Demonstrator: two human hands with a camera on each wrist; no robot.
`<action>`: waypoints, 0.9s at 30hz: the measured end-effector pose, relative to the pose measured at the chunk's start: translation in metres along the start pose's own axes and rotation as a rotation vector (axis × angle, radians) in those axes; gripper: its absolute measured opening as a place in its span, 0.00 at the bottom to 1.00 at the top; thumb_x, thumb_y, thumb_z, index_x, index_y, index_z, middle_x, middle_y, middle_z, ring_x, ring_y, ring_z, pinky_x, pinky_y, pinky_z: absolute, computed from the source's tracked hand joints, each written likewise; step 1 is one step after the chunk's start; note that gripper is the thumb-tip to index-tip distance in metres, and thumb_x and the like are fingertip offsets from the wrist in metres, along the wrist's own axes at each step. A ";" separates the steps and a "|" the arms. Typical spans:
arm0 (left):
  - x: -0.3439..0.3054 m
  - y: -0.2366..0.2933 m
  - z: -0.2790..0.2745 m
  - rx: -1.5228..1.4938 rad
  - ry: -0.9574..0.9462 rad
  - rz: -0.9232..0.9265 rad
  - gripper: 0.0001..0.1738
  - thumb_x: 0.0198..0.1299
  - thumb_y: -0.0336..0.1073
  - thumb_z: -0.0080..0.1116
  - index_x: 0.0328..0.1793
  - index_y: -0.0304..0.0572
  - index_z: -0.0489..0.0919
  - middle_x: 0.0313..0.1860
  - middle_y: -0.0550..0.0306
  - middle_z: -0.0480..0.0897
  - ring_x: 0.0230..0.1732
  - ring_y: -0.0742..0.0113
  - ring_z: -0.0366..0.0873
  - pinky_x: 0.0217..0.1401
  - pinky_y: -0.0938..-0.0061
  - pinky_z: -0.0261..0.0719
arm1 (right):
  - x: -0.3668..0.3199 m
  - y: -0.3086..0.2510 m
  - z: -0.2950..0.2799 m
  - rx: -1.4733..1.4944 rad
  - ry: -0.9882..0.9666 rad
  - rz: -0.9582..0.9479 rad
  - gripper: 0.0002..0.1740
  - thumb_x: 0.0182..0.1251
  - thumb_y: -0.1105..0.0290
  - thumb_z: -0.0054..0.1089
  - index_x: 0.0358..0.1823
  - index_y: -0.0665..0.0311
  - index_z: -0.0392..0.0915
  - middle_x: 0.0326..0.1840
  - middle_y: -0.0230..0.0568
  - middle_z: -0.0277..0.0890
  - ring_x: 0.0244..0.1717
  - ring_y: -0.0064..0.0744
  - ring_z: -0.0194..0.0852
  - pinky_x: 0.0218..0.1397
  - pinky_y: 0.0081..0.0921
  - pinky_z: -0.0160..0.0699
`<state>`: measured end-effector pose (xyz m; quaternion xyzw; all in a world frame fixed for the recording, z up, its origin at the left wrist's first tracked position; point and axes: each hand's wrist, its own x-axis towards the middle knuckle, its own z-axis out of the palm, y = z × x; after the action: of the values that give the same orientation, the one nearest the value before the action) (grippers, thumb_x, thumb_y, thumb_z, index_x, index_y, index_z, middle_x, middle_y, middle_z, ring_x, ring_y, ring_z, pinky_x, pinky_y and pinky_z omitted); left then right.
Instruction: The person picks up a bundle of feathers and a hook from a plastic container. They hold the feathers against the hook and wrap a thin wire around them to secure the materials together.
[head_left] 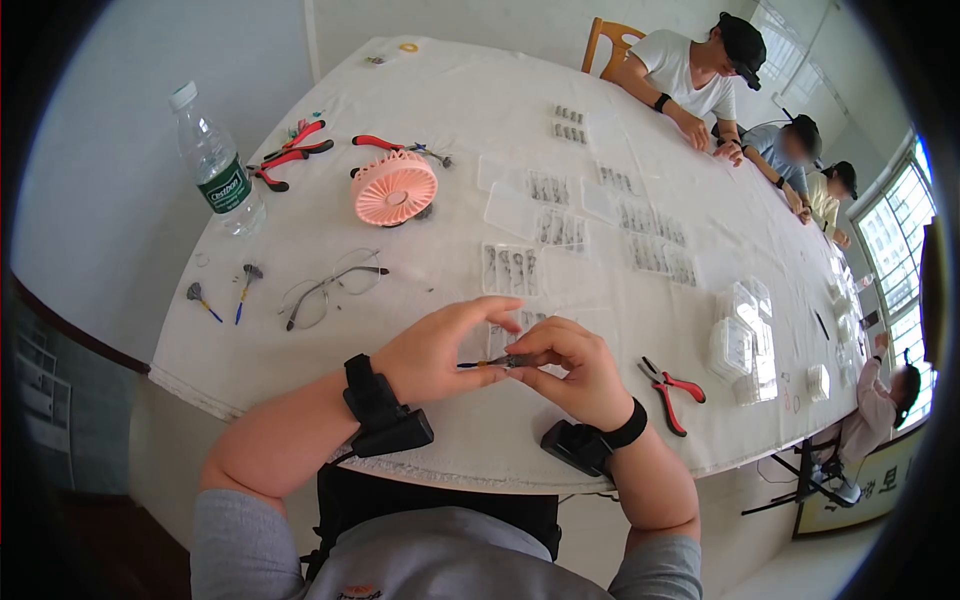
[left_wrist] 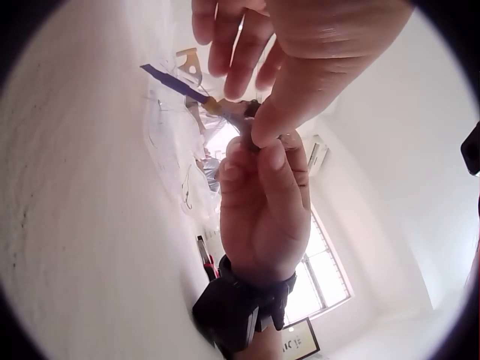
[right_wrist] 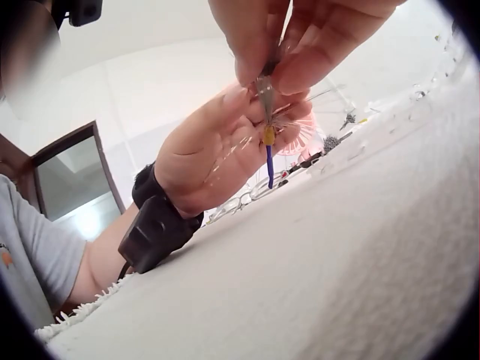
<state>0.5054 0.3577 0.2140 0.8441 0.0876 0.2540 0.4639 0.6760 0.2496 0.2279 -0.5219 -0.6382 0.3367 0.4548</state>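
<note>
Between the thumb and fingers of my right hand (head_left: 575, 370) is a small grey, wispy bundle (right_wrist: 265, 97) with a yellow band and a thin blue stem (right_wrist: 270, 163). The stem points left in the head view and down towards the table in the right wrist view. My left hand (head_left: 440, 345) is beside it, its thumb tip right at the bundle and its other fingers spread loosely around the stem. Beneath the hands, a clear box (head_left: 478, 345) is partly hidden. Just beyond lies another clear box (head_left: 510, 270) with a row of grey pieces.
Red-handled pliers (head_left: 672, 395) lie to the right, near stacked clear boxes (head_left: 735, 345). Glasses (head_left: 330, 290), two blue-stemmed grey pieces (head_left: 243, 290), a pink fan (head_left: 395, 190), a water bottle (head_left: 220, 170) and more pliers (head_left: 292, 152) are on the left. Other people (head_left: 690, 75) sit along the far side.
</note>
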 end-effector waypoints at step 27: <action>0.000 0.007 -0.006 -0.158 -0.413 -0.188 0.11 0.63 0.37 0.45 0.33 0.39 0.75 0.25 0.57 0.75 0.29 0.63 0.74 0.34 0.74 0.70 | -0.005 -0.001 -0.003 0.154 -0.001 -0.042 0.13 0.53 0.84 0.58 0.40 0.67 0.75 0.39 0.38 0.71 0.39 0.25 0.74 0.41 0.20 0.78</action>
<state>0.5021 0.3586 0.2222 0.8274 0.0491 0.0378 0.5582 0.6781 0.2441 0.2289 -0.4718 -0.6213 0.3754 0.5004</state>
